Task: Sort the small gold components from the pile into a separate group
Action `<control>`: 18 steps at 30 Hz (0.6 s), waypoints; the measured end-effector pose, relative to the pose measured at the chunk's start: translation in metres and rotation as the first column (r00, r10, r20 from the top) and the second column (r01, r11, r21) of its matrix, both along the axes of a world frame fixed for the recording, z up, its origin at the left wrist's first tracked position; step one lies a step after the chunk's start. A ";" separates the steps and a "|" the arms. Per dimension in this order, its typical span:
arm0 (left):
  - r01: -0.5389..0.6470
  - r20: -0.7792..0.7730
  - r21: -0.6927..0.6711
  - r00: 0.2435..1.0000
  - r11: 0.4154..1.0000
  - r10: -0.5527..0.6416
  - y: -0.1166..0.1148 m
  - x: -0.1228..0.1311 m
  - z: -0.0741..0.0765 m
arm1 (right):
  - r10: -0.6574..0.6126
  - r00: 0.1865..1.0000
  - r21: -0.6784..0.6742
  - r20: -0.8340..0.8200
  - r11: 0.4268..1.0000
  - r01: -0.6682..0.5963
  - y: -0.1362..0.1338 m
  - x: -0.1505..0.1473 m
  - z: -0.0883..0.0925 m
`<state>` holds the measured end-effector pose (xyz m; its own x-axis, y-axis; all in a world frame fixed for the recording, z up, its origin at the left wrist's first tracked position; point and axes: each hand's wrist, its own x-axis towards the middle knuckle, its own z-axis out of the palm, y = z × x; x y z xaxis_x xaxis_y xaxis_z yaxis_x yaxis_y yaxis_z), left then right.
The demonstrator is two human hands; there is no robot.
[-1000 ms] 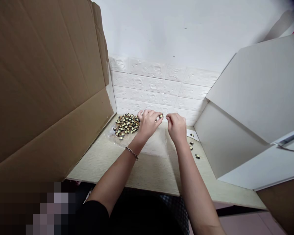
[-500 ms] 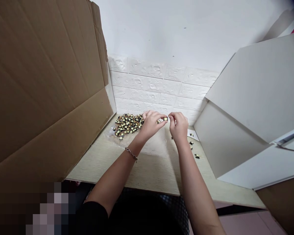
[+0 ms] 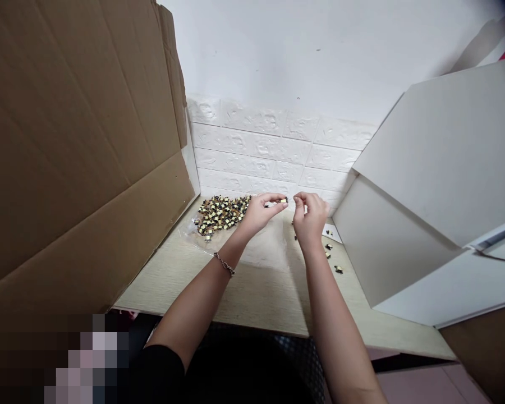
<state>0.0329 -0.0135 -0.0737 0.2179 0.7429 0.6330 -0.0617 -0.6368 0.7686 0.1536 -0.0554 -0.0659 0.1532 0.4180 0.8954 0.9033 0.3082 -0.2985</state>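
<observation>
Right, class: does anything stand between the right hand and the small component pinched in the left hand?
Nothing visible does: only a small gap separates the right hand from the black-and-gold component in the left hand.

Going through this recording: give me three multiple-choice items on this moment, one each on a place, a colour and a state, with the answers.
1. The heap of small parts lies:
A) in a cardboard box
B) on a clear plastic sheet
C) on the floor

2. Those parts are:
A) red and white
B) all green
C) black and gold

3. The left hand is:
A) pinching a small part
B) flat on the tabletop
C) gripping the cardboard

1: B, the sheet shows around the heap. 2: C, both colours show across the heap. 3: A, the part sits at its fingertips.
</observation>
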 end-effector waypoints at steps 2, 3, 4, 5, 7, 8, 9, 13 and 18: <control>0.054 0.046 -0.043 0.998 0.998 -0.052 0.002 0.000 -0.002 | -0.027 1.000 0.008 0.002 1.000 0.027 -0.001 -0.001 0.000; 0.078 0.062 -0.063 0.995 0.995 -0.074 0.003 0.000 -0.002 | -0.035 0.999 0.012 0.003 0.999 0.035 -0.001 -0.002 0.000; 0.102 0.078 -0.088 0.992 0.991 -0.095 0.003 0.001 -0.002 | -0.040 0.999 0.016 0.003 0.999 0.040 -0.001 -0.002 0.000; 0.126 0.096 -0.117 0.989 0.985 -0.115 0.003 0.001 -0.001 | -0.042 0.999 0.018 0.003 0.999 0.042 -0.001 -0.003 0.000; 0.175 0.148 -0.179 0.978 0.968 -0.149 0.001 0.001 0.000 | -0.041 0.999 0.022 0.007 0.999 0.041 -0.002 -0.004 0.000; 0.200 0.185 -0.209 0.969 0.957 -0.162 0.000 0.001 0.001 | -0.039 0.999 0.026 0.011 0.999 0.038 -0.002 -0.004 0.000; 0.227 0.227 -0.235 0.958 0.945 -0.174 -0.001 0.002 0.002 | -0.036 0.999 0.031 0.016 0.999 0.035 -0.002 -0.004 0.000; 0.358 0.378 -0.286 0.894 0.889 -0.239 -0.001 0.003 0.003 | -0.030 0.998 0.075 0.058 0.997 0.026 -0.003 -0.006 -0.001; 0.448 0.471 -0.409 0.850 0.795 -0.237 0.000 0.002 0.002 | -0.068 0.988 0.135 0.138 0.990 0.050 -0.003 -0.008 -0.003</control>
<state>0.0349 -0.0136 -0.0720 0.3423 0.8925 0.2938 -0.5513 -0.0624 0.8320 0.1458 -0.0587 -0.0690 0.0420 0.2900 0.9561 0.9513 0.2809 -0.1270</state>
